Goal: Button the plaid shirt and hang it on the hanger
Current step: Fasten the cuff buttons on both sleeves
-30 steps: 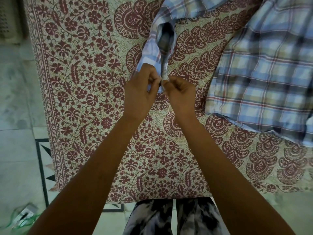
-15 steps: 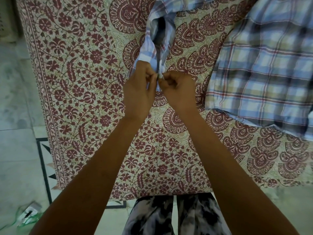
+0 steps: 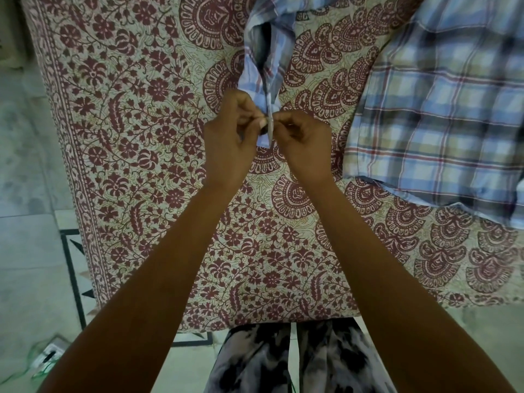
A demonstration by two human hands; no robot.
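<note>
1. The left hand (image 3: 229,143) pinches the cuff (image 3: 268,129) of the plaid shirt (image 3: 442,109) at upper centre.
2. The right hand (image 3: 304,146) pinches the same cuff from the other side.
3. The shirt's body lies upper right on the patterned bedsheet (image 3: 141,137).

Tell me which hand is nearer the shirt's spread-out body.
Right. The right hand sits just left of the shirt body; the left hand is farther left, across the cuff.
</note>
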